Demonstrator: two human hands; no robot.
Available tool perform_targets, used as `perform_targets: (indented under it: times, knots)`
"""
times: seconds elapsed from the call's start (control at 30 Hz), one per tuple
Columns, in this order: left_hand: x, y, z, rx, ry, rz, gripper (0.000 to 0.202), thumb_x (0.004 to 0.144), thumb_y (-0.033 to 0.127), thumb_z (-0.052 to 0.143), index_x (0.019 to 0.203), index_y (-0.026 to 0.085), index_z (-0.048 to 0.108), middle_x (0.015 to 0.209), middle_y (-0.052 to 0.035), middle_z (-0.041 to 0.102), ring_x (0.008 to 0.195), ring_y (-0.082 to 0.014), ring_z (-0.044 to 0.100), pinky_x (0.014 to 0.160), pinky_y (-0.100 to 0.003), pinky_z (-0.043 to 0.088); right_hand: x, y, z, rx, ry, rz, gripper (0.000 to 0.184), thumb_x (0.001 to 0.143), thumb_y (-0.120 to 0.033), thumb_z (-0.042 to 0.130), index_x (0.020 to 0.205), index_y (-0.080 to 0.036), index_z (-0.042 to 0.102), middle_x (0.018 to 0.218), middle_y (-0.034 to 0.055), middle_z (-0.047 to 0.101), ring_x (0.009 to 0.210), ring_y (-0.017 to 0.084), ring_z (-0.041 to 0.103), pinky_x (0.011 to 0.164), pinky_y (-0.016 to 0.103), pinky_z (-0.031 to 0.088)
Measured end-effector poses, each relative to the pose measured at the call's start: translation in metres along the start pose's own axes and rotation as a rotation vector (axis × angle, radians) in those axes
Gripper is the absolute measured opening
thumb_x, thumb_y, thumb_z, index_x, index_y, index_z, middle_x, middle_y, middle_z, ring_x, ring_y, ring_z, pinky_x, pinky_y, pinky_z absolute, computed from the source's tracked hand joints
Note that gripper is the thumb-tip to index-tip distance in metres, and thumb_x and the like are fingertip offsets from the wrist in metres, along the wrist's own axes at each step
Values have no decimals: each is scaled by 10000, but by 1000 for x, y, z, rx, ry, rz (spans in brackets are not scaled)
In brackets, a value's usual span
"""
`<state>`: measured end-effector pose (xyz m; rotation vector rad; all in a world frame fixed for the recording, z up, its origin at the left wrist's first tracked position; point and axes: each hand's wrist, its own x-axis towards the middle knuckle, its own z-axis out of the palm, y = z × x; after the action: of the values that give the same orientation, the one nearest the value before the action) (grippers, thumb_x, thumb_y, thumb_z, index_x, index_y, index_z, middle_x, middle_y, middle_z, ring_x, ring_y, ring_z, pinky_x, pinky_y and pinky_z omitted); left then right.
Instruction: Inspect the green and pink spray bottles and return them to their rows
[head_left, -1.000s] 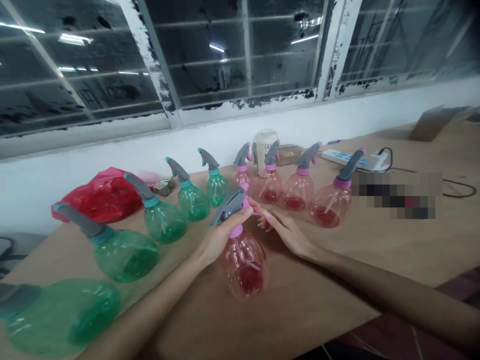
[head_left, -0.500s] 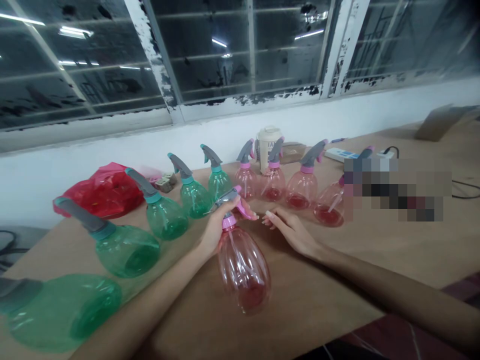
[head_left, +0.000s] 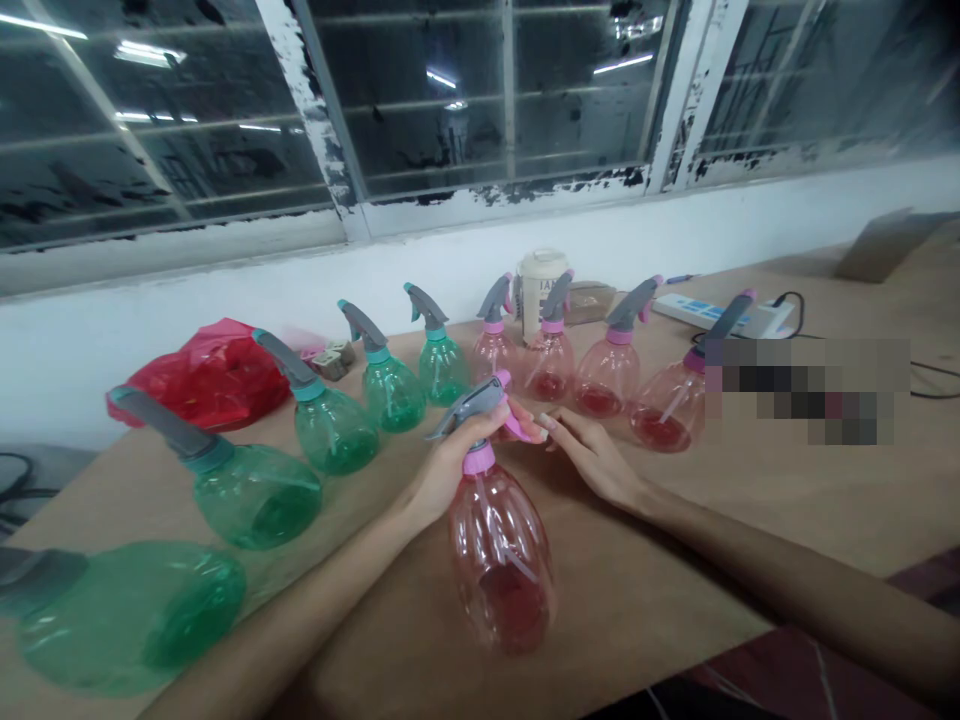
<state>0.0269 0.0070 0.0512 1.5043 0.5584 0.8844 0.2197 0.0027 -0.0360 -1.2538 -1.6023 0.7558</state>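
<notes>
My left hand (head_left: 450, 460) is wrapped round the grey-and-pink head of a transparent pink spray bottle (head_left: 502, 560), its fingers by the pink trigger. The bottle stands slightly tilted in front of me, with its base low over or on the tabletop. My right hand (head_left: 596, 460) rests close by on the right, holding nothing visible. Its fingers are loosely bent and apart, their tips near the trigger and my left fingertips; whether they touch, I cannot tell. Behind, several pink spray bottles (head_left: 607, 375) and several green spray bottles (head_left: 337, 430) form an arc.
On the wooden table (head_left: 795, 500), a red plastic bag (head_left: 210, 375) lies at the back left. A lidded cup (head_left: 541, 290) stands behind the pink bottles. Toward the right are a white power strip (head_left: 720, 315) with a cable and a cardboard piece (head_left: 885, 245). One patch is blurred out.
The held pink bottle and my left hand have shifted slightly right. The gap between my right fingertips and the trigger has narrowed. The view has moved a little.
</notes>
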Motion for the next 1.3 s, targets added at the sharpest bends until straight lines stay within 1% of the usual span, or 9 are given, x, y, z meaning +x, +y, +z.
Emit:
perform_targets:
  times: [0.17, 0.37, 0.5, 0.63, 0.7, 0.8, 0.87, 1.0, 1.3]
  knots:
    - [1, -3, -1, -55, 21, -23, 269, 866, 400, 515, 855, 192, 685, 878, -46, 720, 947, -243, 646, 949, -382, 398, 1, 0, 0, 6, -3, 3, 373, 906, -515, 413, 792, -198, 570, 799, 12, 612, 780, 169, 557, 753, 307, 413]
    - [1, -1, 0, -15, 16, -13, 291, 863, 399, 505, 779, 182, 679, 836, -48, 717, 889, -235, 655, 915, -375, 415, 1, -1, 0, 20, -10, -8, 364, 910, -509, 412, 810, -201, 577, 822, 12, 621, 790, 168, 565, 752, 305, 419]
    - [0, 5, -2, 98, 26, -13, 290, 872, 369, 488, 717, 180, 644, 725, -33, 694, 774, -206, 649, 863, -351, 435, 0, 1, 1, 24, -9, 0, 382, 909, -522, 403, 832, -196, 588, 847, 25, 632, 797, 174, 574, 742, 310, 426]
    - [-4, 10, 1, 175, 36, -15, 345, 875, 394, 478, 619, 188, 583, 578, -14, 620, 618, -175, 597, 785, -345, 450, 0, 2, 2, 25, -6, 0, 385, 906, -528, 407, 839, -194, 587, 850, 30, 633, 795, 175, 578, 742, 312, 427]
    - [-7, 12, 4, 237, 24, 10, 358, 871, 419, 489, 620, 189, 599, 615, -26, 630, 663, -185, 603, 799, -354, 443, -1, 1, 2, 29, -6, -2, 381, 906, -525, 409, 825, -195, 582, 834, 25, 632, 791, 174, 579, 748, 310, 426]
    - [-9, 16, 7, 279, 2, 86, 319, 868, 425, 505, 719, 194, 667, 827, -57, 692, 888, -235, 623, 900, -380, 408, -1, -1, 1, 25, 0, -10, 376, 907, -518, 411, 799, -198, 575, 804, 17, 625, 776, 171, 574, 745, 307, 424]
    - [-8, 18, 8, 253, 9, 113, 282, 871, 409, 509, 793, 206, 688, 928, -53, 700, 967, -253, 616, 950, -394, 381, 0, -1, 0, 10, 3, -17, 375, 906, -519, 412, 794, -200, 575, 788, 14, 619, 764, 171, 569, 741, 309, 423]
    - [-3, 16, 3, 220, 74, 99, 285, 889, 396, 481, 858, 197, 682, 944, -45, 703, 1004, -254, 610, 978, -385, 364, 0, 1, 1, 9, 2, -14, 387, 904, -529, 408, 823, -196, 587, 829, 29, 638, 784, 177, 577, 746, 316, 435]
    - [-3, 4, -5, 145, 59, 61, 294, 896, 373, 474, 805, 178, 674, 940, -44, 705, 1022, -238, 605, 970, -354, 376, -1, 3, 1, 33, -10, -19, 391, 908, -520, 408, 839, -187, 601, 865, 39, 644, 819, 179, 587, 755, 315, 443]
